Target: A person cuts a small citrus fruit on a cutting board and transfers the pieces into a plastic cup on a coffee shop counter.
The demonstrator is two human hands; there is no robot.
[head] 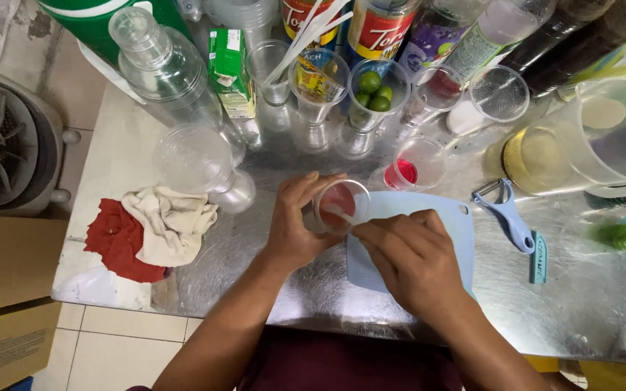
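Two hands: left hand [295, 228] around one cup [340, 206]; right hand [411, 257] with one stirrer [340, 213]

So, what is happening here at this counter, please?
A person stands at a metal counter. The left hand holds a small clear plastic cup with red liquid, above a light blue cutting board. The right hand holds a thin white stick that dips into the cup. Another cup with red liquid, a blue peeler and cloths lie nearby.
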